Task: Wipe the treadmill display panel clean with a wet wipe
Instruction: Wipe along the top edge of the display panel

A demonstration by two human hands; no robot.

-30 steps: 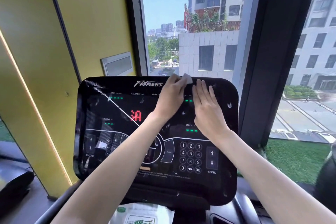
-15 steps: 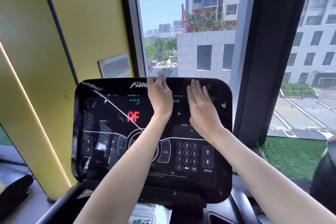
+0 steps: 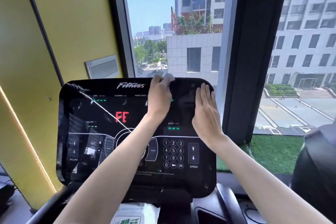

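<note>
The black treadmill display panel [image 3: 101, 114] fills the lower middle of the head view, lit with red letters, green dashes and a number keypad. My left hand [image 3: 160, 98] presses a pale wet wipe [image 3: 168, 76] against the panel's top edge, right of the Fitness logo; only a crumpled corner of the wipe shows above my fingers. My right hand [image 3: 206, 109] lies flat on the panel's upper right part, fingers straight and together, with nothing in it.
A white wipe pack [image 3: 134, 214] with green print lies below the panel. A yellow wall [image 3: 63, 23] stands to the left, and a dark window pillar [image 3: 254, 51] rises close to the right. A dark rounded object [image 3: 316, 165] sits at the far right.
My left hand with the wipe slid left along the top edge and then back to the right. My right hand shifted toward the panel's right corner. The red readout changed.
</note>
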